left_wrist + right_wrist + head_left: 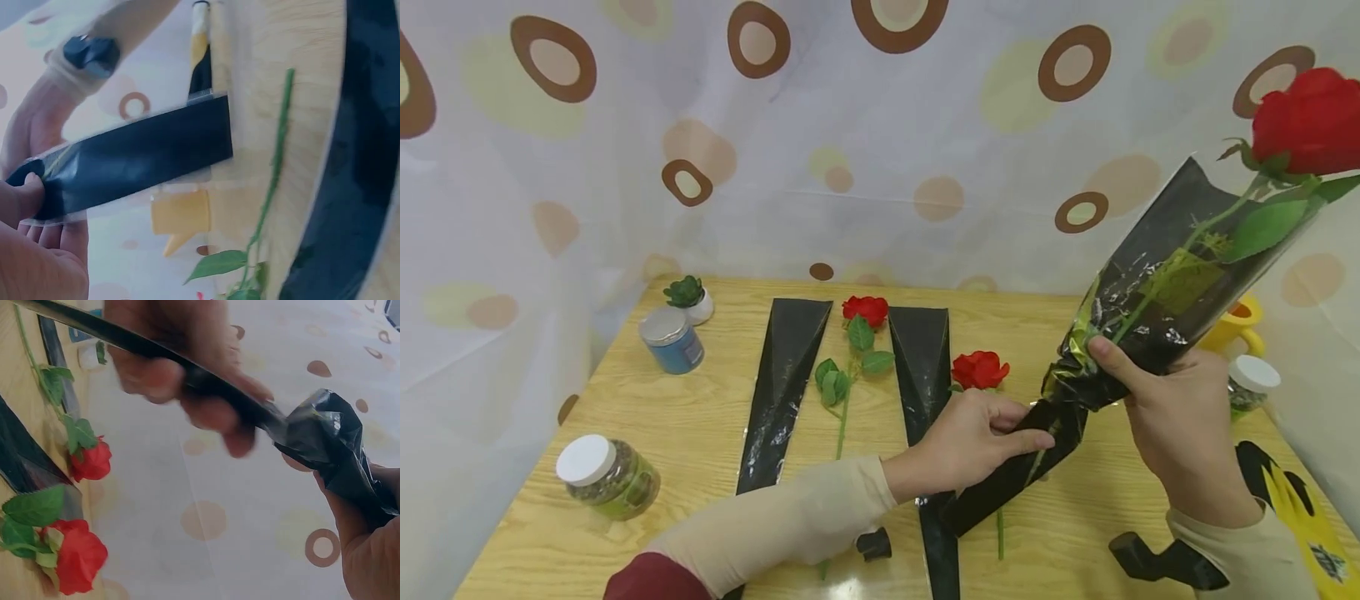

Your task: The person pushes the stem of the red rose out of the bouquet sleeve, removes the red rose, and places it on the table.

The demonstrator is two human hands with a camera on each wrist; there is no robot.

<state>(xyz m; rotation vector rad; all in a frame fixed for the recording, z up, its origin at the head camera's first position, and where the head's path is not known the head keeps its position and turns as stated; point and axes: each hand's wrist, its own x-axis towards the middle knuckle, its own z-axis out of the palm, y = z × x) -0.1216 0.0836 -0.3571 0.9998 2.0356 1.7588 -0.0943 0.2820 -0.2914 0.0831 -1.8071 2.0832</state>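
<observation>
A red rose (pixel 1311 121) stands in a black plastic sleeve (pixel 1150 308) held slantwise above the wooden table (pixel 700 433). My right hand (pixel 1120 367) grips the sleeve's crumpled middle (pixel 325 437). My left hand (pixel 1030 427) pinches the narrow lower part (pixel 137 159), thumb (pixel 28 187) on top. Two more black sleeves (pixel 782 383) (pixel 925 375) lie flat on the table. One loose rose (pixel 865 310) lies between them, another (pixel 979 369) just right of them, behind my left hand.
A white-lidded jar (pixel 606 475) stands front left, a blue jar (pixel 672 339) and small potted plant (pixel 688 298) back left. A yellow watering can (pixel 1236 329), another jar (pixel 1251 383) and a yellow-black item (pixel 1292 492) sit at the right. A spotted curtain surrounds the table.
</observation>
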